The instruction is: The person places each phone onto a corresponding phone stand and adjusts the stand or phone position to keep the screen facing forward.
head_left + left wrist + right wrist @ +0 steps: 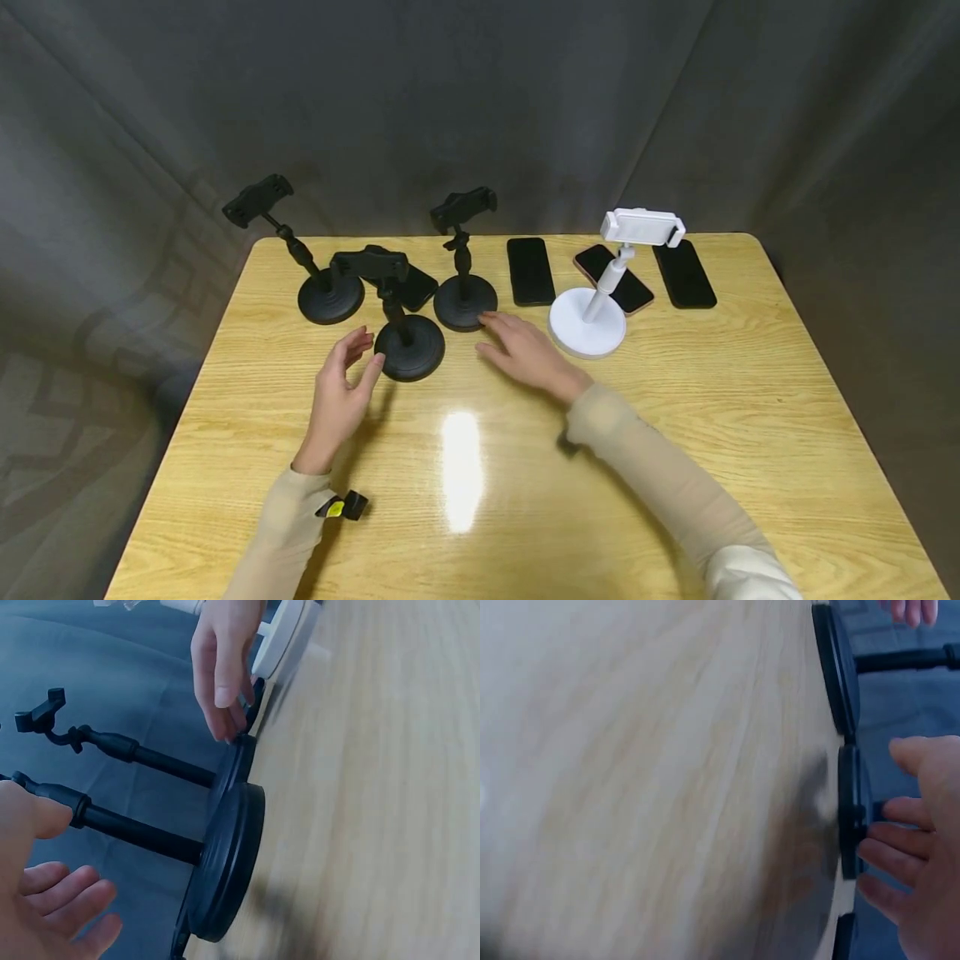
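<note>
My left hand [339,406] is beside the front black phone stand [409,350], fingers loosely bent and thumb apart, with nothing gripped. In the left wrist view that stand's round base [229,862] and post show past the fingers [75,900]. My right hand [528,358] reaches to the base of another black phone stand [465,302] farther back. Its fingers are extended at the base's near right edge; whether they touch it I cannot tell. The right wrist view has the same base [849,814] close to the fingertips [866,847].
A third black stand [330,296] is at the back left. On the right stands a white phone stand [587,325]. Several dark phones lie flat along the back, such as the upright-lying phone [531,272] and the far-right phone [686,275]. A grey curtain [450,108] hangs behind the wooden table [750,400].
</note>
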{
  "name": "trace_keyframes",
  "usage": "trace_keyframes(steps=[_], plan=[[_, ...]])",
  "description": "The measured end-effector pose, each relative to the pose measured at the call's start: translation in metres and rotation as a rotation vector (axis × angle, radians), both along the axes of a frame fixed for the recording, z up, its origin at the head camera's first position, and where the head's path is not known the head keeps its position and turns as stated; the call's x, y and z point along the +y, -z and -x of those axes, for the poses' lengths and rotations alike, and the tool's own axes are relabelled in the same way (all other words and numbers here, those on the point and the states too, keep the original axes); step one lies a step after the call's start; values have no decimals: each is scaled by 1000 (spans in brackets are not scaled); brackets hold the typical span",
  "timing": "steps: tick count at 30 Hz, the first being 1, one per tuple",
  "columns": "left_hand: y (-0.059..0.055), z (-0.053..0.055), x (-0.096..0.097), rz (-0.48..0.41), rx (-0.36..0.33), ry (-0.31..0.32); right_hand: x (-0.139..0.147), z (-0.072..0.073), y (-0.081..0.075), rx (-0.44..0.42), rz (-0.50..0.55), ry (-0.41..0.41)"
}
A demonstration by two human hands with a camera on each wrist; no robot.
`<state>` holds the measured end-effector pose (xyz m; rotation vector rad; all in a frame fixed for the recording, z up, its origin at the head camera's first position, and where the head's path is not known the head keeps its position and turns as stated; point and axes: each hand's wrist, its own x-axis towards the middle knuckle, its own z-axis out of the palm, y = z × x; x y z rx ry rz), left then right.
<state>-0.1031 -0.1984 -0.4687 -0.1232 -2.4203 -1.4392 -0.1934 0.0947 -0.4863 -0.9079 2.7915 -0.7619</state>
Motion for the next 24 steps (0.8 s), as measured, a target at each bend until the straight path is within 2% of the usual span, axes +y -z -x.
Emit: trace_keyframes(steps=[5, 10, 13, 20, 24], plan=[[5, -5, -3, 53, 4, -11, 7, 9, 4, 19, 29, 47], [5, -9, -3, 101, 6, 16, 11, 18, 8, 45, 45, 61], [5, -11, -3, 130, 32, 31, 14, 23, 8, 89, 41, 103], [5, -16, 0, 172, 54, 60, 16, 36, 4, 256, 21, 293], [5, -18, 4, 179, 34, 70, 16, 44, 4, 275, -23, 413]])
